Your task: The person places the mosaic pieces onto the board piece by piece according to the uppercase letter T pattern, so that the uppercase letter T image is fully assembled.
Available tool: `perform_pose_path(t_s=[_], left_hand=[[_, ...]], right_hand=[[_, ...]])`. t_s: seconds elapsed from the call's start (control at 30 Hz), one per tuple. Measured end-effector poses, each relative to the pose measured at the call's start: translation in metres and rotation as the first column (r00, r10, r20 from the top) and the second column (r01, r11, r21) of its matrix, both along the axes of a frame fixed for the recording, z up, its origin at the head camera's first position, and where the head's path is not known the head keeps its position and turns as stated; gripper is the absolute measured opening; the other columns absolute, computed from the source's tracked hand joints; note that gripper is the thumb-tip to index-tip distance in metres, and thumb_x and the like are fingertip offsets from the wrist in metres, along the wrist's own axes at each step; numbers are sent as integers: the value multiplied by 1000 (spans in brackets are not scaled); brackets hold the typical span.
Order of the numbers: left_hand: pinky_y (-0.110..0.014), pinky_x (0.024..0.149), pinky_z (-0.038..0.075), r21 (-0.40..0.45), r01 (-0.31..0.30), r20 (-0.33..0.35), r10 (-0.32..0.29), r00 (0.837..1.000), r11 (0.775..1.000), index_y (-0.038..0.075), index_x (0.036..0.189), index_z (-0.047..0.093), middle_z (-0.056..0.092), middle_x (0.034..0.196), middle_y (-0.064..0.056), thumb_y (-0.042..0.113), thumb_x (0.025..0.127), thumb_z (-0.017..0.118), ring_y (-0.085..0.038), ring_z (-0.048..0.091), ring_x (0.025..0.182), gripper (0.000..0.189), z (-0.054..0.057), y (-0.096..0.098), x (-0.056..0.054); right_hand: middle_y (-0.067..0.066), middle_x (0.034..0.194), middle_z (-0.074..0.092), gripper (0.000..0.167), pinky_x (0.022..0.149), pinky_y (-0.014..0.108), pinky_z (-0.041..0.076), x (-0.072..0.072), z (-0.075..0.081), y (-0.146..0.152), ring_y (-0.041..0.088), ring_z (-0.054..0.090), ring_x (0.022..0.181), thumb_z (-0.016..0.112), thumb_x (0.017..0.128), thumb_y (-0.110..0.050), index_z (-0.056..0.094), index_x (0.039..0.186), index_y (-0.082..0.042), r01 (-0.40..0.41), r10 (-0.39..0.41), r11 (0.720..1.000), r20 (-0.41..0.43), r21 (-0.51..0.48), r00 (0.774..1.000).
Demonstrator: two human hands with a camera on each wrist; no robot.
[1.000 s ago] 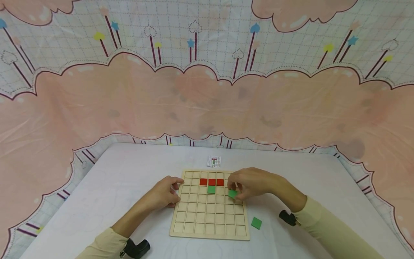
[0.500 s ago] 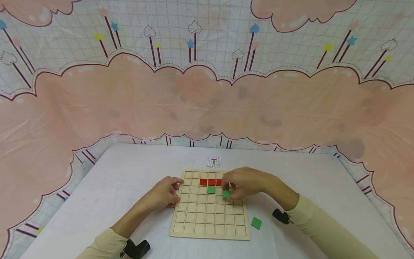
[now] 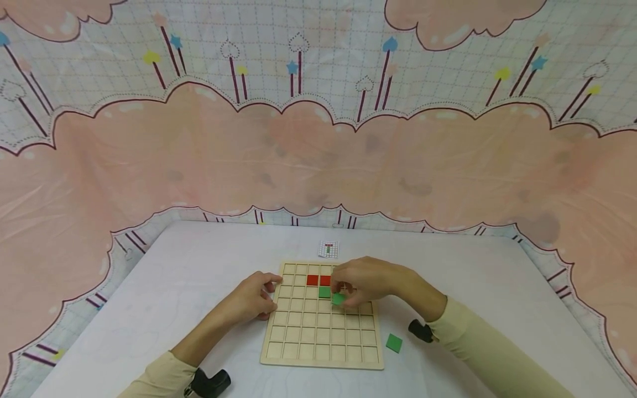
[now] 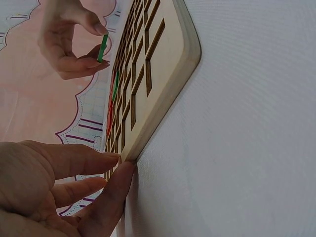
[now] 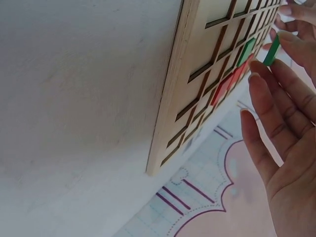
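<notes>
The right hand (image 3: 365,281) pinches a green square tile (image 3: 339,299) between thumb and fingertips, above the right-centre cells of the wooden grid board (image 3: 323,352). In the left wrist view that green tile (image 4: 102,48) is tilted on edge, apart from the board. The left hand (image 3: 251,296) holds the board's left edge with thumb and index finger. Two red tiles (image 3: 318,280) show side by side in an upper row, and the right hand hides a third in the head view. Below them a green tile (image 3: 324,292) sits in its cell.
One loose green tile (image 3: 394,343) lies on the white table (image 3: 448,265) right of the board. Behind the board lies a small card (image 3: 329,249) printed with a red and green grid pattern. A patterned cloth (image 3: 318,160) hangs behind the table.
The right hand has moved left across the board with the green tile, now covering the rightmost red tile. The left hand and board have stayed put.
</notes>
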State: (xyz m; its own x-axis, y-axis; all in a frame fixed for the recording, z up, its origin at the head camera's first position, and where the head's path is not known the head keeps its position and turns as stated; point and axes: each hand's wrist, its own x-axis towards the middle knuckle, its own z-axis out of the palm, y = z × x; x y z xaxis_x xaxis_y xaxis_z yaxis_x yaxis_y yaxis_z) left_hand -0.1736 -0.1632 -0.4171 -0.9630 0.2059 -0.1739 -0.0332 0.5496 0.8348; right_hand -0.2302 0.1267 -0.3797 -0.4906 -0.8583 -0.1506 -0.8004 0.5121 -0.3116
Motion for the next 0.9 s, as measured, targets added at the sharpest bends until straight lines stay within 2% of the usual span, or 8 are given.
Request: perform_pose_path(t_s=[0.3, 0.63, 0.9], left_hand=[[-28, 55, 54, 4, -17, 18, 17, 1000, 1000, -2, 135, 59, 49, 108, -13, -17, 79, 70, -18, 55, 72, 59, -3, 0, -3], [-27, 54, 53, -2, -15, 18, 15, 1000, 1000, -2, 136, 59, 50, 108, -13, -16, 80, 70, -18, 55, 72, 59, -2, 0, -3], [-29, 54, 54, 6, -6, 22, 6, 1000, 1000, -2, 136, 58, 49, 108, -14, -16, 80, 71, -18, 54, 71, 59, -1, -1, -2]], right_hand=[[-8, 97, 63, 19, 67, 20, 46, -1, -4, -8, 8, 57, 81, 77, 89, -34, 69, 103, -23, -7, 7, 1000, 2, 15, 1000], [-7, 97, 61, 20, 64, 19, 43, -3, -7, -12, 0, 50, 76, 77, 88, -36, 69, 102, -24, -35, 36, 999, -39, 30, 999], [-11, 100, 60, 18, 68, 18, 46, -4, -8, -17, -2, 52, 76, 76, 88, -32, 69, 103, -24, -56, 58, 998, -37, 36, 998]])
